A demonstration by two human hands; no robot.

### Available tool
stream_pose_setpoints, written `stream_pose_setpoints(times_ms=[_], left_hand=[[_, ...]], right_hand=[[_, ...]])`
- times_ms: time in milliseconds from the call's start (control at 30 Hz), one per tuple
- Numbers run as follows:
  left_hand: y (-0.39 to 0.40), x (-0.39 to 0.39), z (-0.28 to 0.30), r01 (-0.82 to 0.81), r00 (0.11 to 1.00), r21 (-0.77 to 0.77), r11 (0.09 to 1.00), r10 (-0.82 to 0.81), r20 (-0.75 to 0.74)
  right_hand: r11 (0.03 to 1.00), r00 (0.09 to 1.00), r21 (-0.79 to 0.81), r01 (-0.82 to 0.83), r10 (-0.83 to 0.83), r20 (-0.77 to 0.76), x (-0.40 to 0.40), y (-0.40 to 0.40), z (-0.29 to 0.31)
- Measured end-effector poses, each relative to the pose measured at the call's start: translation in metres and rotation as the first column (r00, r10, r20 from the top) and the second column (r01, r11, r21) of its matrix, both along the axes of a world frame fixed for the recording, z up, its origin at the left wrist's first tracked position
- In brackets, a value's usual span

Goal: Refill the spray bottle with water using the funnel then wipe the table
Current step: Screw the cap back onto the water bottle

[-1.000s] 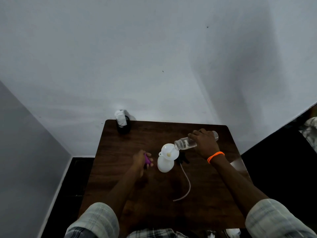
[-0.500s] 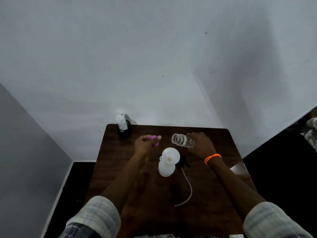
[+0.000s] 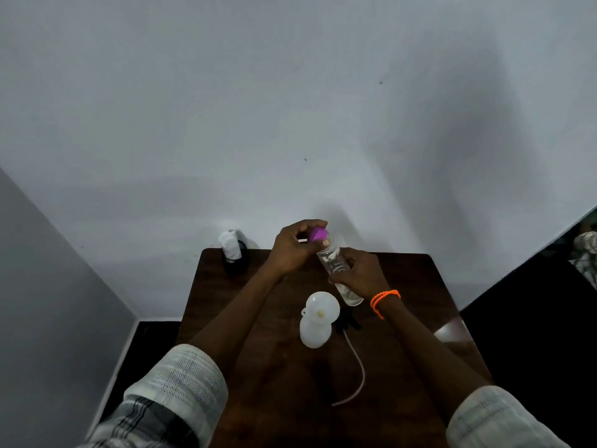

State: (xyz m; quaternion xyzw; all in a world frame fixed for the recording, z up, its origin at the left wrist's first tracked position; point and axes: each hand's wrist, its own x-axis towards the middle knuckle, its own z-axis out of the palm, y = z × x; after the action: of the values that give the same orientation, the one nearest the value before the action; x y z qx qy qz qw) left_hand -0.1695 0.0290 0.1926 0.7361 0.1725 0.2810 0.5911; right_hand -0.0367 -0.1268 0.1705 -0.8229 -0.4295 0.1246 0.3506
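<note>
Fingers point(image 3: 318, 241) pinch purple cap point(image 3: 318, 234) atop clear bottle point(image 3: 336, 270); R hand point(image 3: 363, 273) grips it.

Black holder point(image 3: 235, 265) with white tissue point(image 3: 229, 243) at table's far-left corner

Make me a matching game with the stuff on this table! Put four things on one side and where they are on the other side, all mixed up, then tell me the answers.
Things:
1. purple cap
2. funnel
3. clear bottle
4. white tube

Places:
A. lying loose on the brown table
B. gripped in the right hand
C. sitting in the neck of the white spray bottle
D. pinched in the left hand, at the clear bottle's mouth

Right pairs: 1-D, 2-C, 3-B, 4-A
</note>
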Motion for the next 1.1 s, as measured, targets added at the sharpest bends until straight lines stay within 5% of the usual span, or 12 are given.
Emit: stream_pose_setpoints(times_ms=[400, 667, 900, 1100], left_hand=[[0.02, 0.001, 0.019, 0.101, 0.993, 0.056, 0.993, -0.097, -0.065], [0.012, 0.004, 0.015, -0.043, 0.999, 0.009, 0.999, 0.043, 0.012], [0.018, 0.003, 0.022, 0.089, 0.995, -0.036, 0.995, -0.09, -0.041], [0.01, 0.006, 0.025, -0.056, 0.997, 0.001, 0.998, 0.055, 0.051]], right_hand=[[0.998, 0.999, 0.053, 0.026, -0.025, -0.028, -0.01, 0.012, 0.012], [0.999, 1.0, 0.046, 0.023, -0.022, -0.023, -0.012, 0.018, 0.013], [0.998, 0.999, 0.055, 0.041, -0.041, -0.007, -0.011, 0.015, 0.014], [0.997, 0.999, 0.065, 0.042, -0.04, -0.033, -0.015, 0.02, 0.022]])
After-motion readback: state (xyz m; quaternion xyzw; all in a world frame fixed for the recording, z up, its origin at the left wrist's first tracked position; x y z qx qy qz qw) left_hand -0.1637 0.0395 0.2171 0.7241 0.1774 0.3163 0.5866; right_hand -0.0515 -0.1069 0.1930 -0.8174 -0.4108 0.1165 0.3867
